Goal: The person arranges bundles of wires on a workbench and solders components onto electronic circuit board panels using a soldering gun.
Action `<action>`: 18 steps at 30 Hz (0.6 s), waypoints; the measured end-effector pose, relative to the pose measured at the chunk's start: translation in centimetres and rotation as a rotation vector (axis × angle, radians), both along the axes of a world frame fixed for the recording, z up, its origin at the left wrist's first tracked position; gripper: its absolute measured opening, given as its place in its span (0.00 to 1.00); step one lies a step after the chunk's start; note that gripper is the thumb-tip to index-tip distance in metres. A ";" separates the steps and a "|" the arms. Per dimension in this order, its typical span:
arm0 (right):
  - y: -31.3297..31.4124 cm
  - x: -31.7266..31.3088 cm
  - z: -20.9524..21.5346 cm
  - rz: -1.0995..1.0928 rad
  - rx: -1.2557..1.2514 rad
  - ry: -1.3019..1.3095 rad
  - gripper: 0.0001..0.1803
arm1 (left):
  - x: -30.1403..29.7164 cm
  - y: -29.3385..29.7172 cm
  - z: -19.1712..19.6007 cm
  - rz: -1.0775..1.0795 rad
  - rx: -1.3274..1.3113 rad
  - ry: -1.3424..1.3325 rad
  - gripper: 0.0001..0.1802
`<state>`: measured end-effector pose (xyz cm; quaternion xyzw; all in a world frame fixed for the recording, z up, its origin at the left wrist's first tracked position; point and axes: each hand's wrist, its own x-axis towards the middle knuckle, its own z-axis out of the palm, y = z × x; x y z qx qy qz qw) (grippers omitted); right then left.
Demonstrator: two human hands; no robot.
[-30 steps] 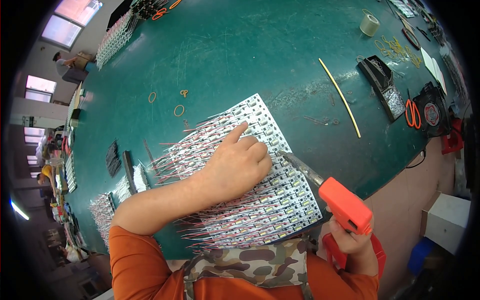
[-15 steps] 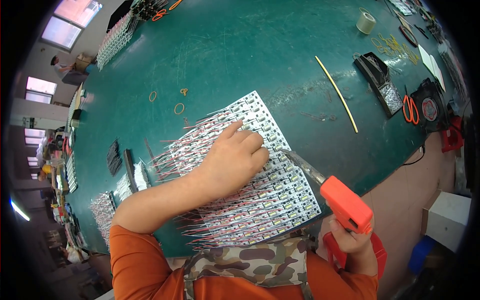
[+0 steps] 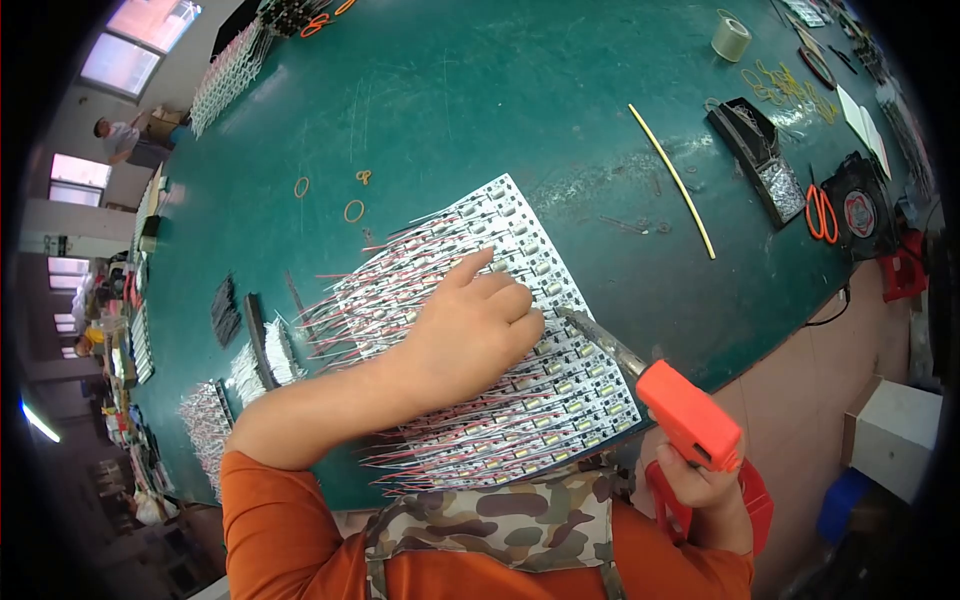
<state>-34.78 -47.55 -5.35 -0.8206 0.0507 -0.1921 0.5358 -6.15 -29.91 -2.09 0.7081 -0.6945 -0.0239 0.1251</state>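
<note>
A large white panel of small circuit boards (image 3: 597,385) lies on the table in front of me, with rows of tiny parts. Thin red and white wires (image 3: 345,318) stick out from it to the left. My left hand (image 3: 478,328) rests over the panel with its fingers curled and the index finger partly stretched. Its fingertips are hidden, so what they pinch cannot be seen. In my right hand (image 3: 695,480) is a red soldering gun (image 3: 690,415), gripped by its handle. Its dark metal tip reaches the panel just right of my left fingers.
Bundles of white wires (image 3: 283,355) and black pieces (image 3: 226,312) lie left. Rubber bands (image 3: 354,211) are beyond the panel. To the right are a yellow stick (image 3: 673,180), a black tray (image 3: 755,160), orange-handled scissors (image 3: 822,213), a fan (image 3: 860,212) and a tape roll (image 3: 731,40).
The soldering gun's tip has shifted slightly left along the panel. My left hand has moved a little to the right and down. Both hands keep their grips.
</note>
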 end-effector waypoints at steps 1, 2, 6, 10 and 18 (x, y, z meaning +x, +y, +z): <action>0.1 0.0 -0.1 -0.005 0.027 -0.003 0.31 | -0.2 0.1 -0.2 0.000 0.020 -0.027 0.12; 0.1 -0.1 -0.2 -0.011 0.053 -0.005 0.31 | -0.2 0.1 -0.3 -0.002 0.040 -0.053 0.11; 0.2 0.2 0.1 -0.013 0.029 0.004 0.31 | -0.2 0.1 -0.5 -0.006 0.053 -0.056 0.11; 0.2 0.1 -0.1 0.005 0.065 0.016 0.30 | -0.3 0.0 -0.6 -0.006 0.045 -0.062 0.11; 0.1 0.3 0.1 0.015 0.028 0.020 0.31 | -0.3 -0.1 -0.7 -0.003 0.033 -0.061 0.11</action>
